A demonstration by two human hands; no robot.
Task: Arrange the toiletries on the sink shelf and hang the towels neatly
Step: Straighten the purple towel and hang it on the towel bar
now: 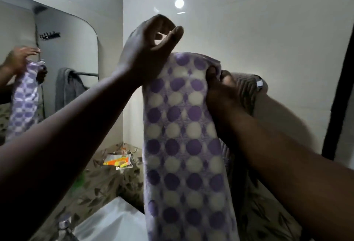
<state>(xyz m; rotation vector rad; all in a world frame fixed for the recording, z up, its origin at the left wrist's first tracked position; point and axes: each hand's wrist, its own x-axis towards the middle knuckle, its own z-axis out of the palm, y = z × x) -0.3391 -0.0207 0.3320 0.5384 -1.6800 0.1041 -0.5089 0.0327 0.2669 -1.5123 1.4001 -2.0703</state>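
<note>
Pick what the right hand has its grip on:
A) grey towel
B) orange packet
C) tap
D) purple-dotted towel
D: the right hand pinches the top edge of the purple-dotted towel, while the grey towel hangs just behind it.

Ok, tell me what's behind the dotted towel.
Behind the dotted towel, a grey towel peeks at its right edge, past the right hand pinching it. Anything else behind is covered.
</note>
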